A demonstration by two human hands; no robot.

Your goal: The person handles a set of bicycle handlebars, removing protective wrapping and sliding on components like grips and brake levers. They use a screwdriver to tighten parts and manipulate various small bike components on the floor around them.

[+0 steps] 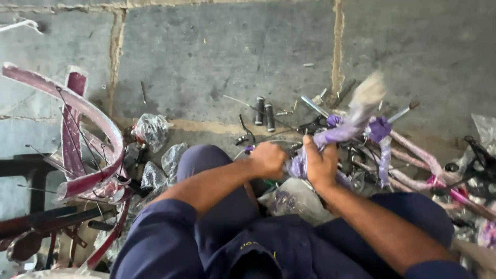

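Dark blue sleeves and trousered knees fill the bottom of the view. Above them, the left hand is a closed fist on the lower end of a bicycle part wrapped in purple plastic; the right hand holds a closed grip on the same wrap just beside it. This wrapped part slants up and right over the concrete floor, its far end blurred, possibly loose wrapping. Two black handlebar grips lie beyond. A maroon mudguard curves at left, and pink frame tubes lie at right.
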